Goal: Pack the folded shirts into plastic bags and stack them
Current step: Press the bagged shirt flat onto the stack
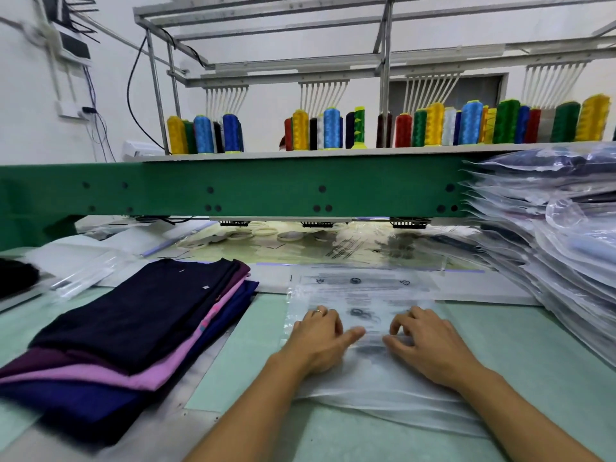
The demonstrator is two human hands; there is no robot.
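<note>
Left hand and right hand, fingers curled, pinching a clear plastic bag on the bench beside folded shirts.

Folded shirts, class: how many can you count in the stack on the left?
4, stacked: a navy shirt on top, a dark purple shirt under it, then a pink shirt, and a blue shirt at the bottom. Others may be hidden between them.

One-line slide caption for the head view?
Left hand and right hand finger a plastic bag on the table, folded shirts at left, bagged stack at right.
</note>
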